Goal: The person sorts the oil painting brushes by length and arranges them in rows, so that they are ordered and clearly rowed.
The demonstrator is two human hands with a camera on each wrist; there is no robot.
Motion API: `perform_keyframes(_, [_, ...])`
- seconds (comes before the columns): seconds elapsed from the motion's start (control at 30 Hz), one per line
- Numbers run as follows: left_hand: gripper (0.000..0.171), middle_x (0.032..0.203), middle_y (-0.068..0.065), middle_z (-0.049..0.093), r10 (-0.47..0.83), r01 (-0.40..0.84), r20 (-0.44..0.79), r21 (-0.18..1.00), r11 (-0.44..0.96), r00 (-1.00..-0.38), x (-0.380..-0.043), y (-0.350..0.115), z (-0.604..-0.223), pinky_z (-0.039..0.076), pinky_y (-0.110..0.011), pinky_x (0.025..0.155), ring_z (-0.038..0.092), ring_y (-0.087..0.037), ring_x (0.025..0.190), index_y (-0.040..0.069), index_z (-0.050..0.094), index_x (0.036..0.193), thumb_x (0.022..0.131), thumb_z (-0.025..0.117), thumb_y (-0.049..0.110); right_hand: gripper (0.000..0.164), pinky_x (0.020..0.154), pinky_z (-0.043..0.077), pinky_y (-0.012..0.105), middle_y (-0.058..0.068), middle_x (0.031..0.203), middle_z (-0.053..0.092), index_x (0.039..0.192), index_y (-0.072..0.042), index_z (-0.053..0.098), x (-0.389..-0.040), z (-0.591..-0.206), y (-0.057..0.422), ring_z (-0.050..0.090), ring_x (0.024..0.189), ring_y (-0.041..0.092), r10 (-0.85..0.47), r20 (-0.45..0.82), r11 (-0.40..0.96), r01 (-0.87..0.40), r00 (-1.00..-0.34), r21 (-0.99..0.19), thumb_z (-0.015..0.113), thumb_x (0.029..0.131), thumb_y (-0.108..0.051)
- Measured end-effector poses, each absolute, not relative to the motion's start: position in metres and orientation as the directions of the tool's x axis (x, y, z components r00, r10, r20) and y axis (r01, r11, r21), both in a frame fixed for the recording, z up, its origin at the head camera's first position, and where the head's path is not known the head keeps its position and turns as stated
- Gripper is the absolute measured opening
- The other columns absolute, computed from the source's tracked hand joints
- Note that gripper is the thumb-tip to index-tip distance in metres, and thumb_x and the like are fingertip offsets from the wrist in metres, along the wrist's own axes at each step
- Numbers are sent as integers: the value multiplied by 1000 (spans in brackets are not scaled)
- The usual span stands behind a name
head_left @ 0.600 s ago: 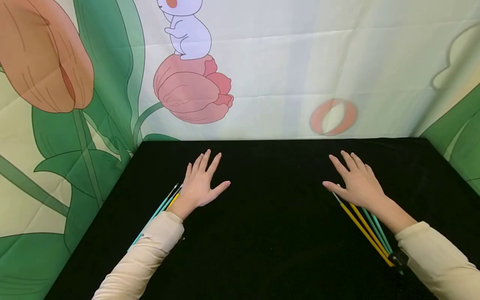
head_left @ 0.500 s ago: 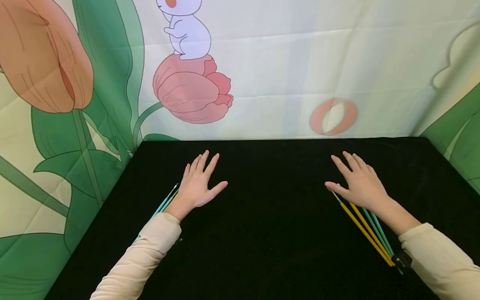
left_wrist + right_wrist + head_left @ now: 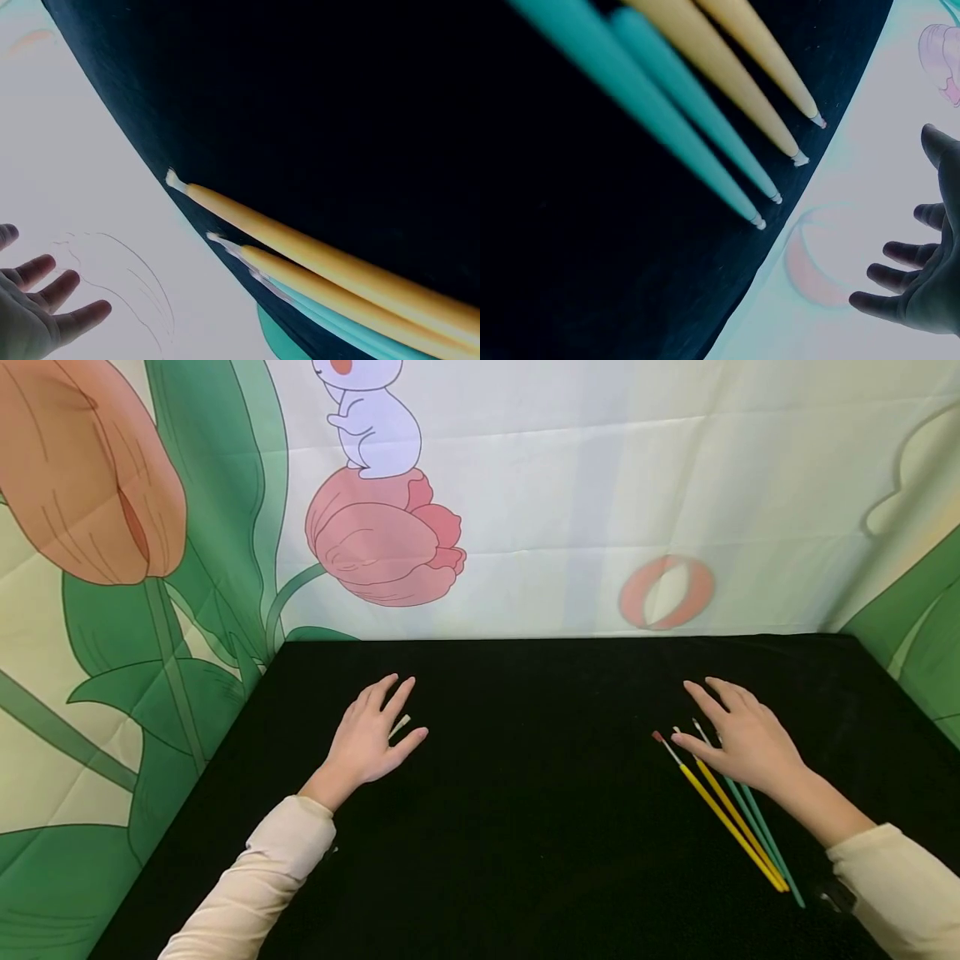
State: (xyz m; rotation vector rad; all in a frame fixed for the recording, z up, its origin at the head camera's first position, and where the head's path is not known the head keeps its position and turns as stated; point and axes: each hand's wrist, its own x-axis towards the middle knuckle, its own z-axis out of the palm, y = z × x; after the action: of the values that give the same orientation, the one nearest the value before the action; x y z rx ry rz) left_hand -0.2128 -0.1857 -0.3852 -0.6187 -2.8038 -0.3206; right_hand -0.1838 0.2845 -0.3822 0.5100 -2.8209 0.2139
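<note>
My left hand (image 3: 360, 743) hovers over the left side of the black cloth, fingers spread and holding nothing. Beneath it lie paintbrushes, mostly hidden in the head view; one pale brush tip (image 3: 401, 725) shows between thumb and forefinger. The left wrist view shows that bunch as yellow paintbrushes (image 3: 277, 236) beside teal paintbrushes (image 3: 330, 319). On the right, my right hand (image 3: 753, 743) is also spread, with nothing in it, above the tips of another bunch. Two yellow paintbrushes (image 3: 731, 827) and two teal paintbrushes (image 3: 772, 839) fan out there, bristles pointing away from me.
A black cloth (image 3: 525, 793) covers the table. Behind its far edge hangs a pale curtain (image 3: 540, 527) printed with tulips, leaves and a white animal. A small dark object (image 3: 836, 893) sits at the right cuff.
Both hands have drawn apart and slightly back towards me, the left leftwards and the right rightwards. More of the right bunch's tips now show, while the left teal brushes have become covered.
</note>
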Motion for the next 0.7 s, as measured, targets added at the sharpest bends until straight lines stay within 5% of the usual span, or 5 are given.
perform_keyframes(0.7, [63,133,-22,37,366,436,306,206,876,-879,-204,-227,-398,37,-53,90,38,-38,117,6,38,138,86,57,37,69,77,37,60,32,121,42,131,2,42,-172,-393,309,40,106,48,-277,206,936,-312,-938,-162,60,84,-46])
